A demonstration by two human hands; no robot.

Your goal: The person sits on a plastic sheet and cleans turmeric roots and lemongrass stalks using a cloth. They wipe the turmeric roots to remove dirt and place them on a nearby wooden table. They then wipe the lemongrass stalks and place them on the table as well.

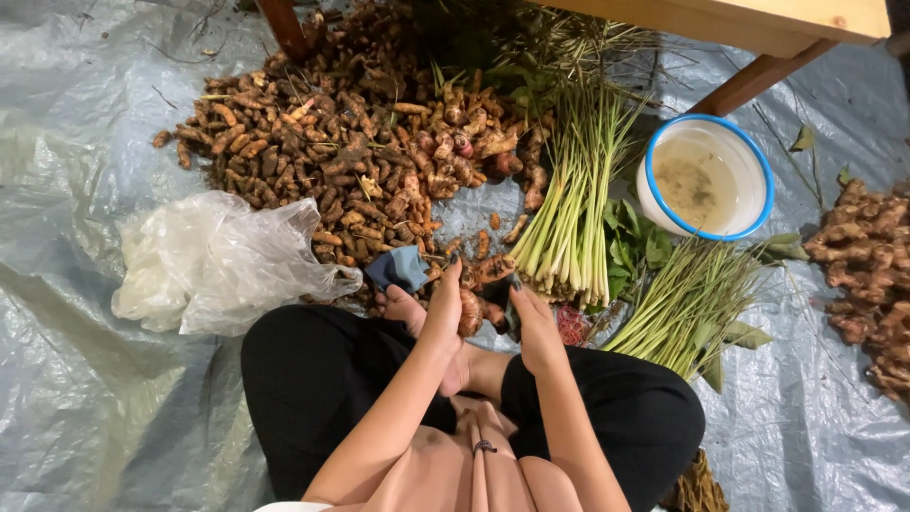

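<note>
I sit cross-legged on a grey plastic sheet (85,398). My left hand (444,305) grips an orange-brown root piece (470,311) held just in front of my legs. My right hand (533,318) is closed beside it, with a dark object, seemingly a small blade (504,305), against the same root. A big heap of brown turmeric-like roots (351,152) lies straight ahead of my hands. A small blue-grey cloth (400,267) lies near my left hand.
A crumpled clear plastic bag (218,261) lies at left. Bundles of lemongrass stalks (573,204) (687,303) and green leaves (637,248) lie at right. A white blue-rimmed bowl (754,204) holds cloudy water. Ginger-like roots (867,275) sit far right. Wooden table legs (749,83) stand behind.
</note>
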